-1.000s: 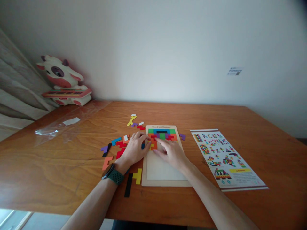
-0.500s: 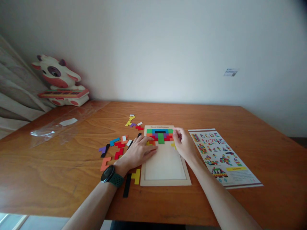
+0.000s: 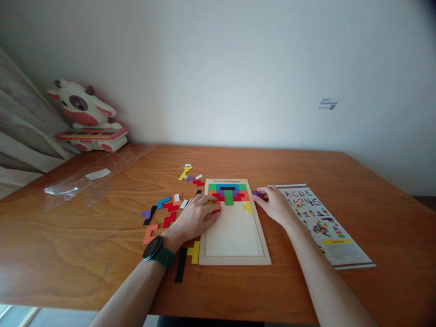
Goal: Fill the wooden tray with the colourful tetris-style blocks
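Nearest lay one black bar (image 3: 181, 265). Our left hand (image 3: 196, 215) hid part of one board (image 3: 235, 236), its grip unclear; our right hand (image 3: 275, 206) pinched one purple piece (image 3: 257, 194) beside that board, partly hiding one sheet (image 3: 340, 250); beyond stood one toy cow (image 3: 87, 117).

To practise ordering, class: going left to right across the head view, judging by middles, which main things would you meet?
Toy cow, orange C-shaped piece, left hand, puzzle board, right hand, printed sheet.

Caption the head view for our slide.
Left hand at the puzzle board, right hand at a purple piece beside it.
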A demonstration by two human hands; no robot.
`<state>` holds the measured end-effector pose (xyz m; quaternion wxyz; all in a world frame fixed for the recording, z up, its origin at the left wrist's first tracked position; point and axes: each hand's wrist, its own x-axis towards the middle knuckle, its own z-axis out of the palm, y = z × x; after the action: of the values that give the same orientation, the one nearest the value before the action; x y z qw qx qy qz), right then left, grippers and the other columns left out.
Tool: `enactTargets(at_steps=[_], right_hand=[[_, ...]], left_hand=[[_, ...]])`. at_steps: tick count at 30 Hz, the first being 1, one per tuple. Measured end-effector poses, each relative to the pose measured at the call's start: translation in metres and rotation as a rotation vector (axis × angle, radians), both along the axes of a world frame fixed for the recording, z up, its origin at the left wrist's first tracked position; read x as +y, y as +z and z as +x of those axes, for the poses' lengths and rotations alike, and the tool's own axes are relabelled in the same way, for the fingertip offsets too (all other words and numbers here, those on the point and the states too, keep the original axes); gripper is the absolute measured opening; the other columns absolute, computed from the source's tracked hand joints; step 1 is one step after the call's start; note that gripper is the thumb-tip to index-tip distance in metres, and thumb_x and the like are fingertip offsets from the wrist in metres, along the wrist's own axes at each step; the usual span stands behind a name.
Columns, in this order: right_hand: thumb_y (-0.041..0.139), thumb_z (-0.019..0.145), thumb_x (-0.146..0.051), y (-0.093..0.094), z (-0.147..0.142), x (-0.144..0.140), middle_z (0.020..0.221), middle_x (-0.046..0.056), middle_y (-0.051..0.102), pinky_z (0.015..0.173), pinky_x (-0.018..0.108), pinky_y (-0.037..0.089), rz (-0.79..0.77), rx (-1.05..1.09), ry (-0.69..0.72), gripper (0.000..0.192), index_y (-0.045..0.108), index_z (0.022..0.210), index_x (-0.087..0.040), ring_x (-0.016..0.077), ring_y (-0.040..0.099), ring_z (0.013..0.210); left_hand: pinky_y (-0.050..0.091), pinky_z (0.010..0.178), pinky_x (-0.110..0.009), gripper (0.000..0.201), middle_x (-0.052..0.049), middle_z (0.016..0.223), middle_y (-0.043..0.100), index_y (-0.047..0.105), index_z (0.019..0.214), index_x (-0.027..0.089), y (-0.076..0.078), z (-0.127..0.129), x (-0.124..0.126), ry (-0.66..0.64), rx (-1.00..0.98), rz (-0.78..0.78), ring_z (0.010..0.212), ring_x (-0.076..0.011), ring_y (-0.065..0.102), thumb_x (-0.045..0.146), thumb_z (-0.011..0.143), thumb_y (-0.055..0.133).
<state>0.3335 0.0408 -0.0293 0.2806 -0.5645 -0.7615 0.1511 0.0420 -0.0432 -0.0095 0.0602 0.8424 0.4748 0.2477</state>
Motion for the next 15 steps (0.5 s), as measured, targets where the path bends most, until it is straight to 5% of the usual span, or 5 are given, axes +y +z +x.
enactTargets(at_steps=[15], right_hand=[[0.07,0.084,-0.025,0.0033,0.0003,0.0006,0.094,0.009,0.076,0.077,0.035,0.055,-0.152,0.023,-0.066,0.02,0.073,0.103,-0.018,0.0217,0.071,0.083]], left_hand=[[0.05,0.101,-0.047,0.038,-0.012,0.126,0.067,0.06,0.131,0.019,-0.004,-0.0011,0.0008,0.048,-0.013,-0.022,0.116,-0.0277,0.06,0.028,0.094,0.06]])
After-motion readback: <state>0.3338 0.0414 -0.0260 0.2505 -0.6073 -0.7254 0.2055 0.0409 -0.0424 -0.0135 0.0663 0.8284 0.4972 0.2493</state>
